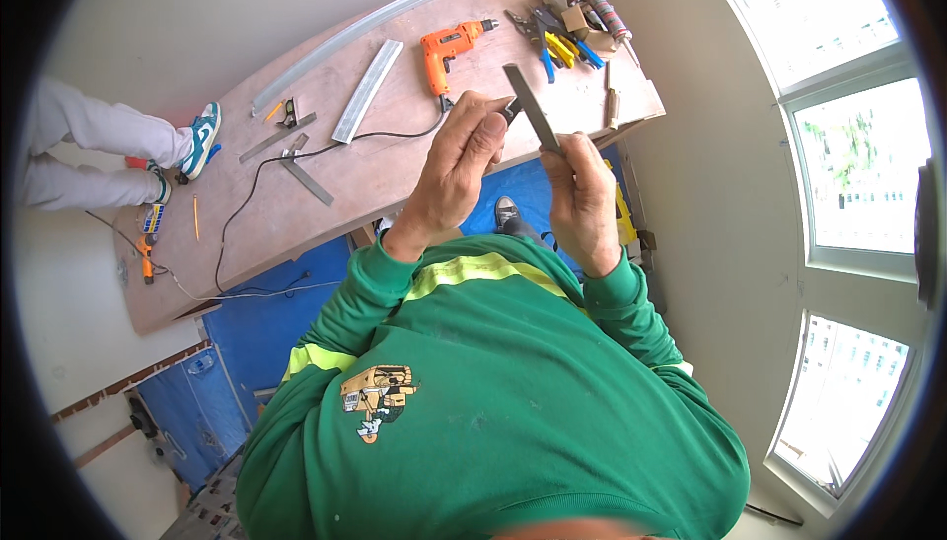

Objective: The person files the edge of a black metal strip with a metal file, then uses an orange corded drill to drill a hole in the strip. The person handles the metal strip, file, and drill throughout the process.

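Note:
My right hand (581, 190) is closed on the lower end of a flat grey metal bar (530, 101), perhaps a file, which tilts up and to the left. My left hand (457, 160) is closed on a small dark metal piece (509, 112) just left of the bar; whether the two touch I cannot tell. Both hands are raised over the front edge of a wooden worktop (291, 185). Beyond them lie an orange corded drill (444, 47), a pale metal strip (367, 90), pliers and snips (552, 42), a sealant gun (600, 7) and a chisel-like tool (612, 101).
At the left, another person's legs (99, 180) and sneakers (199, 141) are on the worktop, among squares (306, 175), a pencil (195, 215), cords and a smaller orange tool (147, 262). Blue sheeting (237, 362) covers the floor. Windows (858, 175) are at the right.

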Motion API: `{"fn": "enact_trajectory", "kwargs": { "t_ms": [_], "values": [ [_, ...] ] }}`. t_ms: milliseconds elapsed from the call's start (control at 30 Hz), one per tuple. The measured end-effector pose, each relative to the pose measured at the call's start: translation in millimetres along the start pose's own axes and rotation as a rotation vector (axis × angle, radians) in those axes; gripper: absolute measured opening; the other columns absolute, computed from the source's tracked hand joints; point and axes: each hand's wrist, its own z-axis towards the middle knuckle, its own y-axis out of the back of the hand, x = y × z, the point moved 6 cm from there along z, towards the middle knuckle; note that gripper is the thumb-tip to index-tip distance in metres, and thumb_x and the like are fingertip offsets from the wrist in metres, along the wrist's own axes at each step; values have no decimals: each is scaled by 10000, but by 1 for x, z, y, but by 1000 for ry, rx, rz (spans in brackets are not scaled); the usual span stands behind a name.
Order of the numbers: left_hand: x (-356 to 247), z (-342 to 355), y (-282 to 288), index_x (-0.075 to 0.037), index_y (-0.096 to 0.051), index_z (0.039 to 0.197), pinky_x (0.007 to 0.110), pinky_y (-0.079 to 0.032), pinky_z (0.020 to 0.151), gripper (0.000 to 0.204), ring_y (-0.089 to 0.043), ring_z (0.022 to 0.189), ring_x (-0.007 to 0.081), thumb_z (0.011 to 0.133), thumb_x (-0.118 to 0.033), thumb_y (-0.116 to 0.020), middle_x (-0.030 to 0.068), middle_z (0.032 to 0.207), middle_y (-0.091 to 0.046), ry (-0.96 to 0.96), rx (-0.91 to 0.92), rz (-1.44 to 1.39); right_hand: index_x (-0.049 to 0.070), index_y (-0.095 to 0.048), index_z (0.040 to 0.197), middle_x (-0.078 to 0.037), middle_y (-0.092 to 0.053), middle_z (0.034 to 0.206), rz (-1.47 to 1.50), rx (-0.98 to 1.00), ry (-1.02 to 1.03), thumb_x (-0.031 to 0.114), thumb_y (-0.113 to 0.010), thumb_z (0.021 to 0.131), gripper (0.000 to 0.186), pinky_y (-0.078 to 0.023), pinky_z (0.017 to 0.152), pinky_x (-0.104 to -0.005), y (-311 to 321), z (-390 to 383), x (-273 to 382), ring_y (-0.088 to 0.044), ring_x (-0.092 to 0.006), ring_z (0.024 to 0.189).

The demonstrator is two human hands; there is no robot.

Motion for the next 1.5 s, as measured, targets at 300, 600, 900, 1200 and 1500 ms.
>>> {"fn": "enact_trajectory", "kwargs": {
  "t_ms": [300,600,900,1200,1500],
  "values": [
    [-5,3,-9,-47,-641,1417,196,-317,632,455,-382,720,28,1208,-394,-434,-53,864,-470,-26,69,41,-2,-642,1177,-210,-606,982,-30,-49,29,-38,-673,1006,177,-524,731,-448,-6,-5,-1,-641,-444,844],
    [6,1,-19,-31,-655,1387,202,-400,670,429,-454,778,42,1192,-379,-495,-22,972,-487,46,62,-63,12,-667,1184,-167,-602,960,-247,-96,204,-44,-685,1001,192,-545,731,-409,18,27,57,-651,-371,822],
    [4,5,-9,7,-654,1409,227,-421,672,450,-477,809,51,1164,-362,-576,-8,1051,-499,-74,-38,58,-30,-675,1302,-154,-629,954,-56,-44,-46,174,-574,1144,277,-496,755,-359,39,17,13,-611,-256,805],
    [21,19,7,-34,-731,1129,201,-360,561,669,-462,646,24,1127,-650,-467,-56,773,-492,227,-214,-49,-21,-688,1245,-56,-564,868,111,-135,-279,228,-595,1158,279,-456,720,-305,31,-26,-31,-507,-137,793],
    [19,22,4,-31,-740,1238,210,-360,606,762,-450,656,31,1162,-662,-319,-61,733,-516,205,-205,-170,3,-669,1132,-176,-661,972,-248,-123,-68,128,-696,1053,150,-534,724,-446,25,-20,-7,-672,-395,820]
  ]
}}
